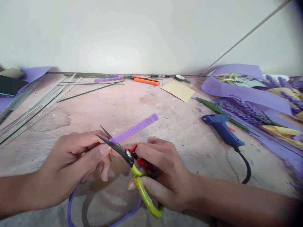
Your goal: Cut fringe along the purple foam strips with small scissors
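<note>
My left hand (82, 154) pinches a narrow purple paper strip (134, 128) between thumb and fingers. One end of the strip sticks out up and to the right; the rest hangs below the hand in a loop over the table. Wrapped round the handles of a pair of scissors (144, 192), yellow-green and red, is my right hand (163, 170). The dark blades are parted and lie across the strip right at my left fingertips. Whether the strip is cut there I cannot tell.
A blue glue gun (221, 129) with its cord lies at the right. Beyond it are purple paper (236, 85) and purple flower stems (243, 110). A yellow card (178, 90), an orange cutter (145, 80) and green tape (180, 78) lie at the back. Wires and clear sticks (63, 91) spread at left.
</note>
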The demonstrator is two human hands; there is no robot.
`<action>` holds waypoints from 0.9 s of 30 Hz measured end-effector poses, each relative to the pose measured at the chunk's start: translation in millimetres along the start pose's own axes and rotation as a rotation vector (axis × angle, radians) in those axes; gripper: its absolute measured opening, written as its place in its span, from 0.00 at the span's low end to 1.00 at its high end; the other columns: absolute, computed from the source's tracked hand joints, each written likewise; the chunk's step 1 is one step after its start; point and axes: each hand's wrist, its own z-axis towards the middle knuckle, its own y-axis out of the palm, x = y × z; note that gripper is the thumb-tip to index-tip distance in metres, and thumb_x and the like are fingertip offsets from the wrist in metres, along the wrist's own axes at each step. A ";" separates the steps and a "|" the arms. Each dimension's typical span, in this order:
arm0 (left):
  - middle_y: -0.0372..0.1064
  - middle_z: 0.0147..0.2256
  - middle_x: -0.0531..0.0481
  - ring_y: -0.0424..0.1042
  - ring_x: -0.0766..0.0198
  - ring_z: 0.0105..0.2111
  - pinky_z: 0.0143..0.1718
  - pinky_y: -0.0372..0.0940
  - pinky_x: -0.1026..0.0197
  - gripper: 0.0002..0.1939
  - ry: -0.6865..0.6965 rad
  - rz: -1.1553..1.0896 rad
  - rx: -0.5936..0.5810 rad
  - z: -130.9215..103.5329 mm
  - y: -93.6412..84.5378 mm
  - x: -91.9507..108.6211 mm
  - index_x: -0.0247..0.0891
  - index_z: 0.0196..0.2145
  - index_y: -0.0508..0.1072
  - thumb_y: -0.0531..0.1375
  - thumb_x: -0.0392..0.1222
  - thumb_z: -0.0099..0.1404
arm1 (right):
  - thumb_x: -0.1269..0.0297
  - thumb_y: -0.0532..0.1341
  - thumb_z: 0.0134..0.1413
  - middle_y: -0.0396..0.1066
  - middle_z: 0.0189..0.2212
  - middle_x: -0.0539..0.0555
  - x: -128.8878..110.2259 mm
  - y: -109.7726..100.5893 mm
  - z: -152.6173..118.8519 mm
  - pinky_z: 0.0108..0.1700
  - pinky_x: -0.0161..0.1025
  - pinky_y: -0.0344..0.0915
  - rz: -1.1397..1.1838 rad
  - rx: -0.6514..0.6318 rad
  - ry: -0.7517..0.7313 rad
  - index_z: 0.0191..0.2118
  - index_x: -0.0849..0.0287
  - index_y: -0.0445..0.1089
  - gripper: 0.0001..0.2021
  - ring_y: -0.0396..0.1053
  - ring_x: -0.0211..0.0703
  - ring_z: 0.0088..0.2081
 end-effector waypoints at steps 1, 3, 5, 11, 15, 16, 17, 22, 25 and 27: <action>0.69 0.19 0.57 0.64 0.70 0.14 0.14 0.57 0.69 0.21 0.005 0.014 0.004 0.2 -0.1 0.3 0.44 0.24 0.78 0.56 0.45 0.75 | 0.58 0.60 0.64 0.59 0.23 0.42 0.4 0.3 -0.2 0.31 0.38 0.49 0.004 -0.003 0.003 0.31 0.55 0.54 0.15 0.53 0.35 0.22; 0.68 0.18 0.57 0.65 0.69 0.13 0.14 0.58 0.68 0.22 0.015 0.040 0.002 0.4 -0.3 0.9 0.44 0.23 0.77 0.56 0.46 0.75 | 0.58 0.62 0.62 0.59 0.23 0.42 1.2 1.2 -0.3 0.31 0.38 0.49 0.007 0.013 -0.008 0.31 0.55 0.55 0.14 0.53 0.34 0.22; 0.70 0.18 0.57 0.66 0.69 0.14 0.14 0.58 0.68 0.22 0.024 0.052 -0.021 1.0 -0.6 1.5 0.44 0.23 0.77 0.56 0.46 0.75 | 0.59 0.63 0.60 0.60 0.24 0.42 1.4 2.0 -0.1 0.31 0.38 0.49 0.016 0.034 -0.029 0.33 0.55 0.57 0.12 0.55 0.35 0.22; 0.75 0.20 0.58 0.71 0.70 0.17 0.19 0.63 0.71 0.20 0.097 0.081 -0.055 5.2 -1.3 3.7 0.44 0.24 0.77 0.56 0.40 0.74 | 0.60 0.63 0.59 0.62 0.25 0.44 -0.3 -0.2 0.0 0.32 0.39 0.49 0.044 0.010 -0.024 0.35 0.55 0.59 0.11 0.57 0.36 0.24; 0.75 0.20 0.59 0.71 0.71 0.17 0.19 0.63 0.72 0.19 0.092 0.088 -0.035 3.8 -1.9 1.7 0.45 0.25 0.78 0.57 0.40 0.74 | 0.61 0.62 0.60 0.59 0.24 0.42 -0.2 -1.8 -0.2 0.32 0.38 0.49 0.050 -0.032 0.012 0.32 0.55 0.56 0.12 0.54 0.35 0.23; 0.75 0.20 0.59 0.70 0.71 0.16 0.17 0.62 0.72 0.19 0.070 0.066 -0.037 2.6 -2.1 0.6 0.45 0.25 0.78 0.57 0.41 0.74 | 0.61 0.61 0.60 0.58 0.24 0.42 -0.1 -1.7 -0.2 0.31 0.38 0.49 0.057 -0.029 0.012 0.31 0.55 0.55 0.13 0.53 0.35 0.23; 0.75 0.20 0.59 0.69 0.71 0.15 0.16 0.61 0.71 0.18 0.038 0.036 -0.039 1.3 -2.2 -0.5 0.46 0.26 0.79 0.57 0.42 0.74 | 0.61 0.61 0.60 0.57 0.23 0.42 0.0 -1.4 -0.1 0.31 0.38 0.48 0.063 -0.022 0.010 0.31 0.55 0.55 0.13 0.52 0.35 0.23; 0.77 0.22 0.56 0.68 0.67 0.15 0.14 0.62 0.68 0.17 -0.098 -0.131 -0.070 -3.6 -2.3 -3.5 0.47 0.30 0.79 0.57 0.49 0.74 | 0.60 0.62 0.60 0.56 0.23 0.42 -0.3 0.7 -0.1 0.32 0.38 0.48 0.072 -0.010 0.020 0.31 0.55 0.56 0.13 0.52 0.35 0.23; 0.77 0.21 0.56 0.66 0.68 0.15 0.14 0.60 0.69 0.17 -0.105 -0.133 -0.053 -3.4 -1.4 -3.3 0.47 0.30 0.79 0.57 0.49 0.74 | 0.60 0.63 0.58 0.56 0.23 0.42 -0.5 1.5 0.5 0.32 0.37 0.48 0.059 0.015 0.035 0.31 0.55 0.56 0.14 0.51 0.34 0.23; 0.76 0.21 0.56 0.65 0.69 0.15 0.14 0.59 0.69 0.19 -0.087 -0.112 -0.033 -2.9 -0.8 -3.6 0.47 0.28 0.79 0.57 0.49 0.75 | 0.61 0.64 0.56 0.56 0.23 0.42 -1.1 1.6 1.5 0.32 0.37 0.48 0.047 0.016 0.054 0.30 0.55 0.56 0.13 0.51 0.35 0.23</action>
